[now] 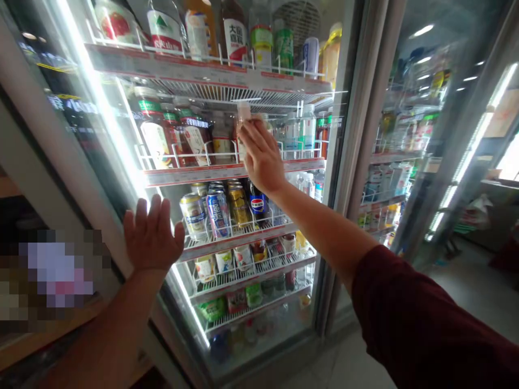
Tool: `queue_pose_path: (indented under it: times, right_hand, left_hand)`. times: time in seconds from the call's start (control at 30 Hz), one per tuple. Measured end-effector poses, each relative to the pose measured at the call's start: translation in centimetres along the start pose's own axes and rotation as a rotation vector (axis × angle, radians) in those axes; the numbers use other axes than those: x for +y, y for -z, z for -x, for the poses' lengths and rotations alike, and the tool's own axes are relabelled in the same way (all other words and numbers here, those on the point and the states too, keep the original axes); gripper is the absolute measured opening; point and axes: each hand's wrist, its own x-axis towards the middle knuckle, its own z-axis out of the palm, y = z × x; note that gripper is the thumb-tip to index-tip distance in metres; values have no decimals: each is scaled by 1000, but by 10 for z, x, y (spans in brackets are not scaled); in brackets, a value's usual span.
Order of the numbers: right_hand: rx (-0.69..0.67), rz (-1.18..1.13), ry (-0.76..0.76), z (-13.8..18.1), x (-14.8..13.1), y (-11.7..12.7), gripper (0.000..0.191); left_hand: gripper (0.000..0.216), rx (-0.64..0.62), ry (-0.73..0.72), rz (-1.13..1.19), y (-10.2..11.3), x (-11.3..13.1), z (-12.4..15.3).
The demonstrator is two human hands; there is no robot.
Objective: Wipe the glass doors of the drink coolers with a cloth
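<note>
My right hand (263, 156) reaches to the second shelf of a lit drinks fridge, its fingers bent together around a pale-capped bottle (243, 111). The fingers cover much of that bottle, so its label cannot be read. Dark-drink bottles with green caps (154, 132) stand to the left of this hand, and clear bottles (308, 127) to its right. Lower down, my left hand (154, 235) is raised with fingers spread and nothing in it, in front of the fridge's left edge. Whether its palm touches the glass or frame, I cannot tell.
Wire-railed shelves hold bottles above, cans (217, 210) and a Pepsi bottle (257, 202) below, then cups (225, 262) and green packs (213, 309). A metal door frame (357, 135) divides this fridge from another stocked fridge (389, 178). A wooden shelf edge (52, 329) lies at left.
</note>
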Motion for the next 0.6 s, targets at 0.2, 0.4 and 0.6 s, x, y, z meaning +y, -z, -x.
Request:
queue_pose_path:
  times: [0.2,0.4,0.6]
  right_hand:
    - [-291,16,376,24,-22,6,54]
    - [95,-68,-28,17,16,-3,70]
    - [-230,-26,394,60,1,1,64]
  left_hand:
    - [83,1,-8,7,1,0,0]
    - [82,-5,15,19,-1,1,1]
    - [83,8,32,30,-2,0,0]
